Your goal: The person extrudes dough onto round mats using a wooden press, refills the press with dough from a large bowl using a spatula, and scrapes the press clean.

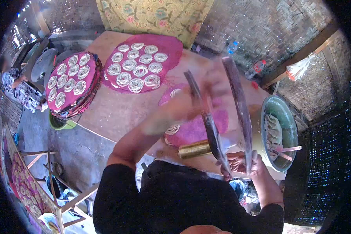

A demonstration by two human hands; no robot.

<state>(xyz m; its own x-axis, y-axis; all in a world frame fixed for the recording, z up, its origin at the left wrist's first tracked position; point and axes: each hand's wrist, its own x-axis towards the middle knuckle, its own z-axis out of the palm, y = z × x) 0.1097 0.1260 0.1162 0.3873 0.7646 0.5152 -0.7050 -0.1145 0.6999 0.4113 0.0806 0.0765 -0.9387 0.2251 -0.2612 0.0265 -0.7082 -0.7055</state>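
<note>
Dark bars (pixel 240 103) stand nearest, the right hand (pixel 242 161) half-curled at their lower ends; the left hand (pixel 206 97) blurs alongside, grip unclear. Near left sits a brass cylinder (pixel 195 149); farther, pale coils (pixel 129 64) dot the desk (pixel 101 109).

This looks like a small food workshop with woven bamboo walls (pixel 257 27). Dough coils lie in rows on pink cloth (pixel 171 58) over 1 long table (pixel 101 113), beside a green basin (pixel 295 136) of dough.
</note>
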